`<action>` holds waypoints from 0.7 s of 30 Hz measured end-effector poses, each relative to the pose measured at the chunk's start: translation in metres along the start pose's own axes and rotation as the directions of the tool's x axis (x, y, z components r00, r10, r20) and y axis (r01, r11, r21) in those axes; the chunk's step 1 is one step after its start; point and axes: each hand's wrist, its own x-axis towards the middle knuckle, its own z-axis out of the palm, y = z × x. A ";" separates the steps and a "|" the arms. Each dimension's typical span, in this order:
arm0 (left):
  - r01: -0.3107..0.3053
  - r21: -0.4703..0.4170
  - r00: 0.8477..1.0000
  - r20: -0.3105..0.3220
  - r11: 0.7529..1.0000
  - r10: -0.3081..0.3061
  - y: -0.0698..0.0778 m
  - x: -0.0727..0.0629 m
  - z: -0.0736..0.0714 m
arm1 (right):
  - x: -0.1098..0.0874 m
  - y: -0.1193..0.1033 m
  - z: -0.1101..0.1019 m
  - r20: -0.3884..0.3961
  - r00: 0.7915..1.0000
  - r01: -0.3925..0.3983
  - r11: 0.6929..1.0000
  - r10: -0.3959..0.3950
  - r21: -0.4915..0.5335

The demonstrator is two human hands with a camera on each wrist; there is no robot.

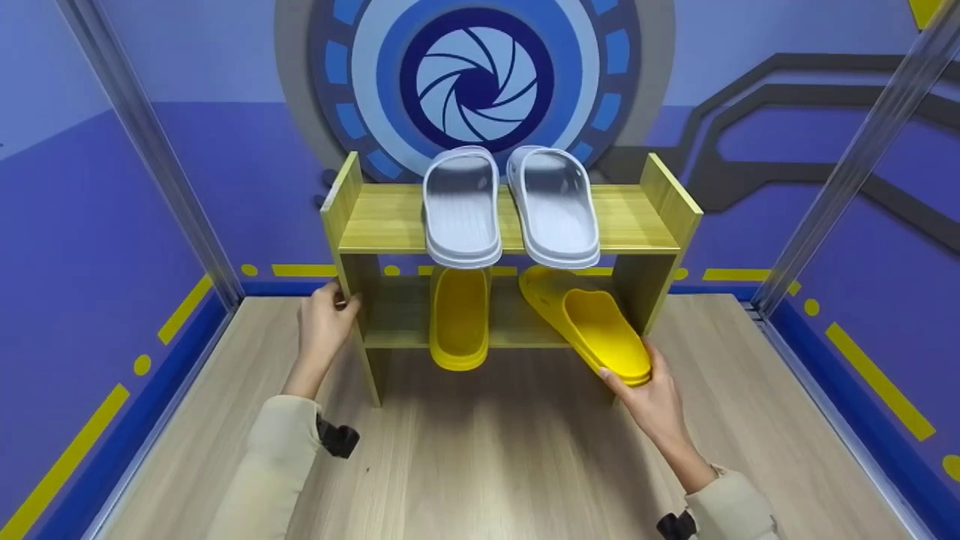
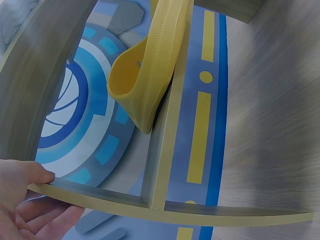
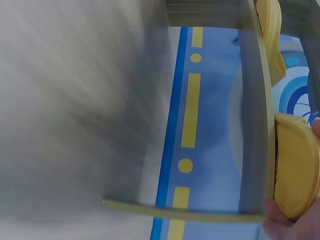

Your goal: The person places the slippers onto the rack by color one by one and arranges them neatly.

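Observation:
My right hand (image 1: 651,390) grips the heel end of a yellow clog (image 1: 606,330), which lies slanted over the right part of the lower shelf, its toe pointing back and left. In the right wrist view that clog (image 3: 296,165) sits against the shelf edge, fingers at its side. My left hand (image 1: 324,326) holds the left side panel of the wooden shoe rack (image 1: 510,240), thumb on one face and fingers on the other, as the left wrist view shows. Beside the gripped clog, a second yellow clog (image 1: 459,319) stands straight on the lower shelf, heel toward me.
Two light grey clogs (image 1: 463,210) stand side by side on the rack's top shelf, heels overhanging its front edge. The rack stands on a wood-grain table (image 1: 480,457). Blue patterned walls (image 1: 225,172) with metal corner posts (image 1: 847,150) enclose the back and sides.

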 end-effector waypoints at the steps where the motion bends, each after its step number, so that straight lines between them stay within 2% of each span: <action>1: 0.000 -0.001 1.000 0.000 1.000 0.000 0.000 0.000 0.000 | 0.000 -0.001 0.002 -0.005 1.000 0.005 1.000 -0.005 0.002; 5: 0.001 -0.007 1.000 -0.001 1.000 -0.001 0.000 0.000 0.000 | -0.003 -0.006 0.010 0.002 0.999 0.035 0.999 -0.035 0.010; 11: 0.004 -0.006 1.000 -0.001 1.000 -0.004 0.000 0.001 0.000 | -0.006 -0.014 0.016 0.121 0.992 0.030 0.994 -0.043 0.106; 14: 0.002 -0.005 1.000 0.000 1.000 -0.002 -0.001 0.001 0.001 | -0.008 -0.018 0.017 0.153 0.986 0.039 0.987 -0.063 0.155; 21: -0.002 0.000 1.000 0.000 1.000 0.002 0.000 0.000 0.000 | -0.016 -0.047 0.022 0.112 0.983 0.117 0.966 -0.146 0.231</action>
